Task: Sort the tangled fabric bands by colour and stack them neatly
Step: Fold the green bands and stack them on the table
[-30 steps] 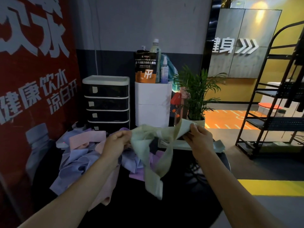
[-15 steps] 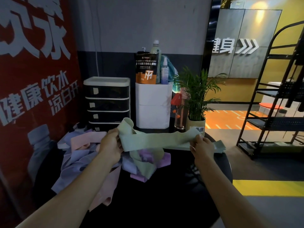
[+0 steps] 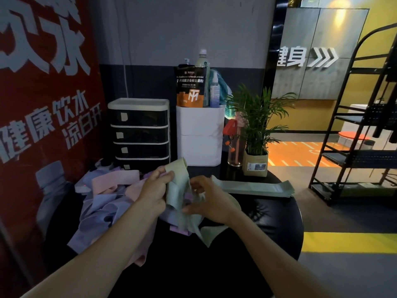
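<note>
A pale green band [image 3: 179, 191] is held above a round black table [image 3: 277, 218] by both hands. Its upper end is pinched by the left hand [image 3: 155, 190], fingers curled round the fabric, with a short loop standing up above the knuckles. The lower part is gripped by the right hand [image 3: 209, 202], just beside the left; the fingers are bent into the cloth, and a loose tail hangs down to the tabletop.

A tangled pile [image 3: 103, 209] of lilac, blue and pink bands is seen on the left part of the table, directly under and behind the left forearm. A flat stack [image 3: 255, 187] of green bands is laid out on the far right part of the table, beyond the right hand and apart from the pile.

At the table's back edge, a dark drawer unit [image 3: 139, 134], a white box [image 3: 199, 136] topped with a pouch [image 3: 190, 87] and bottles, and a potted plant [image 3: 256, 134] are noted. A red banner [image 3: 43, 93] is seen at left, a black rack [image 3: 363, 134] at right.
</note>
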Tool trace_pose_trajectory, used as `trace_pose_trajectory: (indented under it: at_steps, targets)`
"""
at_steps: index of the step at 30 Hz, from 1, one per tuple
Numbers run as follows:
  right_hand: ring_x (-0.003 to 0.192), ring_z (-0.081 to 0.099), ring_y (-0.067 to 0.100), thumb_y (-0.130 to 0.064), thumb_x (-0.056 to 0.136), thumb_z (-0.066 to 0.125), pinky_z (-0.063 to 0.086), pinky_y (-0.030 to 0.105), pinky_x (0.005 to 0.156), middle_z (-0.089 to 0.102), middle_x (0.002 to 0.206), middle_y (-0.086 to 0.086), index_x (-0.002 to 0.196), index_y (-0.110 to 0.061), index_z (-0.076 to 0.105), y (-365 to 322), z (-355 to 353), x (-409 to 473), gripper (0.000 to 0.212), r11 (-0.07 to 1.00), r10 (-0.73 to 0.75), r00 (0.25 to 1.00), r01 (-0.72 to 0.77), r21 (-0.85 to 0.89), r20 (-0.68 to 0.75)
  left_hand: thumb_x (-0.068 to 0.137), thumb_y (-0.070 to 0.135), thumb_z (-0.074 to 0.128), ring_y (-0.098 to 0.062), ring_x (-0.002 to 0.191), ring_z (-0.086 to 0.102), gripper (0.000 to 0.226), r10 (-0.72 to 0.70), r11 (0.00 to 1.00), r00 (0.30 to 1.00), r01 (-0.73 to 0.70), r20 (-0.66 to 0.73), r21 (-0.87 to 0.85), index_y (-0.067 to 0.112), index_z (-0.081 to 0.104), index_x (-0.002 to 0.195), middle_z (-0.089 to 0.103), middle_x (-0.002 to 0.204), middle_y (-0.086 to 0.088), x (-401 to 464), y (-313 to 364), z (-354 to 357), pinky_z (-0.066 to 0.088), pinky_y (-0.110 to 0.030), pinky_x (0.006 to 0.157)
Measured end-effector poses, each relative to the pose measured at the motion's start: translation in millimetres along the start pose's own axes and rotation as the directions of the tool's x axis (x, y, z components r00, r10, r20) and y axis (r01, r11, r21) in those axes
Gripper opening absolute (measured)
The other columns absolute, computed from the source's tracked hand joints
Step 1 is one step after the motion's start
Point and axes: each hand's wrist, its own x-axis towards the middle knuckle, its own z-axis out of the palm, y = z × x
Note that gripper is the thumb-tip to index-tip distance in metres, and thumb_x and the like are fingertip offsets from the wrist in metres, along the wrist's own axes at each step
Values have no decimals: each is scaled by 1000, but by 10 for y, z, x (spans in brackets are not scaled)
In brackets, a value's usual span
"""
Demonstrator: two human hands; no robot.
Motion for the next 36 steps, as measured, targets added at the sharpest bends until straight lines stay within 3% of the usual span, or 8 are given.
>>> trace_pose_trajectory:
  at_steps: [2, 6, 10, 14, 17, 25, 32, 36]
  targets:
    - [101, 50, 13, -33, 64, 84, 41, 22, 81, 48, 111, -3, 122, -17, 48, -33, 109, 33, 71, 996, -44, 999, 44, -83, 0, 94, 7, 50, -24, 78, 57, 19, -97, 992, 995, 96, -12, -84, 8, 55, 113, 57, 107, -17, -22, 16, 9, 54, -34, 61]
    - [86, 58, 21, -23, 78, 72, 50, 38, 76, 60, 95, 6, 99, -11, 57, -102, 93, 104, 28, 996, -81, 986, 75, -44, -148, 96, 16, 49, -17, 79, 58, 17, -176, 964, 975, 199, 138, -174, 5, 57, 105, 60, 96, -12, -128, 142, 59, 55, -20, 58]
    - [64, 51, 24, -19, 89, 61, 39, 34, 61, 58, 70, 11, 80, -7, 57, -153, -127, 89, 16, 991, -137, 972, 132, -37, -192, 91, -8, 40, -14, 111, 52, 44, -30, 1000, 923, 28, 385, 12, 12, 45, 130, 55, 122, -5, -170, 183, -4, 47, -17, 84]
    - [60, 41, 18, -20, 94, 53, 33, 33, 58, 47, 64, 10, 79, 1, 50, -158, -288, 89, 26, 989, -149, 974, 145, -35, -173, 73, -13, 68, -11, 116, 54, 72, 82, 920, 815, -283, 573, 271, 17, 42, 134, 56, 126, 3, -153, 103, -33, 49, -20, 90]
    - [66, 50, 31, -20, 96, 48, 43, 45, 64, 58, 78, 27, 87, -1, 54, -191, -333, 76, 21, 989, -138, 987, 142, 43, -84, 73, -1, 72, -8, 104, 61, 61, 118, 878, 792, -364, 599, 309, 24, 49, 124, 64, 111, 8, -172, 74, 24, 50, -19, 80]
    - [68, 50, 17, 2, 95, 41, 41, 30, 66, 54, 73, 9, 86, -8, 59, -224, -482, 10, 23, 973, -26, 980, 70, 221, -199, 83, 3, 65, 4, 72, 60, 18, 110, 738, 780, -479, 616, 475, 20, 62, 87, 67, 74, 16, -172, 54, -120, 45, -13, 69]
    - [50, 41, 11, -17, 96, 48, 34, 24, 52, 48, 55, -2, 66, -19, 58, -329, -488, -5, 32, 973, -5, 986, 44, 228, -168, 95, 11, 48, -8, 67, 61, 19, 84, 907, 853, -279, 515, 315, 11, 64, 85, 66, 73, 2, -268, 244, -208, 45, -19, 63]
    - [61, 49, 15, -17, 94, 51, 40, 25, 60, 53, 64, 6, 75, -5, 64, -361, -422, 6, 26, 988, 10, 991, 11, 153, -132, 79, 33, 71, -13, 68, 57, 30, 59, 868, 864, -292, 500, 402, 6, 60, 85, 59, 72, -3, -231, 313, -331, 44, -22, 60]
